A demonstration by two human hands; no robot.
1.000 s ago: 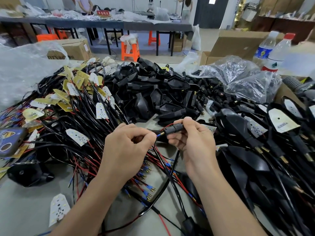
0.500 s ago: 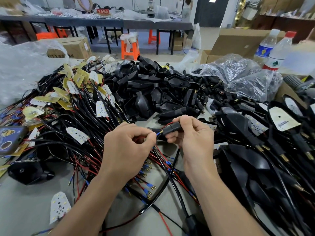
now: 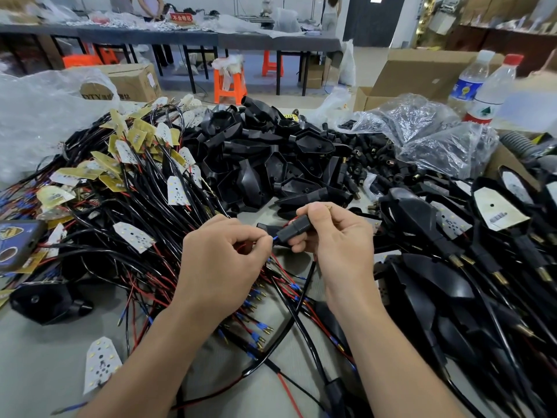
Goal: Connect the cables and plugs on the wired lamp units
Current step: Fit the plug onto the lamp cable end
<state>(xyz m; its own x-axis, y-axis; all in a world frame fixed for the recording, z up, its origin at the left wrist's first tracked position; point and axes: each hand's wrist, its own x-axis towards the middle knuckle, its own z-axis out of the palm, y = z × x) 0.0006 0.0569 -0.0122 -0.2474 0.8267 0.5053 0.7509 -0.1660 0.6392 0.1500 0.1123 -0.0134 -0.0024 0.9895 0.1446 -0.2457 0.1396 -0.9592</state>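
With my right hand (image 3: 340,239) curled round the black plug (image 3: 297,229) above the table (image 3: 36,357) and my left hand (image 3: 223,260) pinching the blue-tipped wire (image 3: 275,237) at its mouth, I should push straight in, not bending the wire.

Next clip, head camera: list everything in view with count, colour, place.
wired boards: many, black and red wires, left pile
empty housings: many, black, centre back
small plugs: many, black, right of housings
plastic bags: several, clear, back right
assembled lamp units: many, black, right side
bottles: two, clear, far right
phone: one, dark blue, left edge
loose board: one, white, front left
held plug: one, black, in right hand
blue-tipped wire: one, between the hands
left hand: one, pinches the wire
right hand: one, holds the plug
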